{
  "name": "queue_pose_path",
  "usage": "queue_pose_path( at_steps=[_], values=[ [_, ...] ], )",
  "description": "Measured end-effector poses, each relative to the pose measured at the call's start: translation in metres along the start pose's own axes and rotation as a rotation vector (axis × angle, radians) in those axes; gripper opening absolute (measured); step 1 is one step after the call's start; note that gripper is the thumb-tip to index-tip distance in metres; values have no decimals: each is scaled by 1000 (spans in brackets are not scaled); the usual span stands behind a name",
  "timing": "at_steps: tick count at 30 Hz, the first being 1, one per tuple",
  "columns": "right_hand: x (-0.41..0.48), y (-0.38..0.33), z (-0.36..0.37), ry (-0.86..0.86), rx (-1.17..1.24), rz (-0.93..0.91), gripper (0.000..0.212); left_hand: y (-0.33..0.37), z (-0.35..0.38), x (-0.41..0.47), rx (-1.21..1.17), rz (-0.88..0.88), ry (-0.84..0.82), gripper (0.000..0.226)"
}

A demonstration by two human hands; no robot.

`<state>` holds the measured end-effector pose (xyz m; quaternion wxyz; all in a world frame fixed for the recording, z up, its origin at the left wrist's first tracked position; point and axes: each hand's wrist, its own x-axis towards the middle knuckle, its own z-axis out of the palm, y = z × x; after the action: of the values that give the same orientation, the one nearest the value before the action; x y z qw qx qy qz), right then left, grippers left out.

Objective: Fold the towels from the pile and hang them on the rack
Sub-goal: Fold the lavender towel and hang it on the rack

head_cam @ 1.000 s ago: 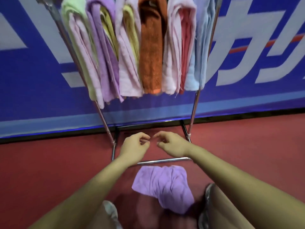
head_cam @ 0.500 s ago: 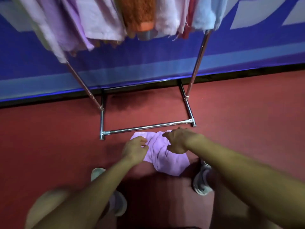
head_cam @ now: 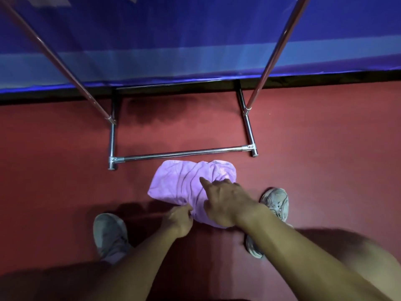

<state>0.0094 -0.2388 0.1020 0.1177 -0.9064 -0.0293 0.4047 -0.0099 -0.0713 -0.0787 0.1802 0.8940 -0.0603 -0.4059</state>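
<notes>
A crumpled purple towel (head_cam: 184,181) lies on the red floor just in front of the chrome rack (head_cam: 184,153), whose base bar and two slanted uprights are in view. My left hand (head_cam: 179,220) pinches the towel's near edge with curled fingers. My right hand (head_cam: 223,203) lies on top of the towel's right part, index finger stretched forward, the other fingers bent into the cloth. The rack's top bar and the hung towels are out of frame.
My two grey shoes (head_cam: 110,235) (head_cam: 275,203) stand either side of the towel. A blue banner wall (head_cam: 195,40) runs behind the rack. Red floor (head_cam: 54,159) spreads left and right.
The view has tipped down from the hung towels to the floor. Both hands dropped from in front of the rack onto the purple towel, and the left hand took hold of its edge.
</notes>
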Motion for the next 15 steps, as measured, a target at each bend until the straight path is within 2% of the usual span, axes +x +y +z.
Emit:
queue_pose_path(
  at_steps=[5,8,13,15],
  values=[
    [8,14,5,-42,52,13,81,-2,44,35,-111,-72,0,34],
    [11,15,7,-50,90,29,81,-8,64,49,-96,-115,-36,42],
    [11,13,13,-94,43,10,76,-27,92,77,-235,-236,-55,26],
    [9,13,17,-102,41,5,76,-25,97,85,-329,-249,-88,27]
  ],
)
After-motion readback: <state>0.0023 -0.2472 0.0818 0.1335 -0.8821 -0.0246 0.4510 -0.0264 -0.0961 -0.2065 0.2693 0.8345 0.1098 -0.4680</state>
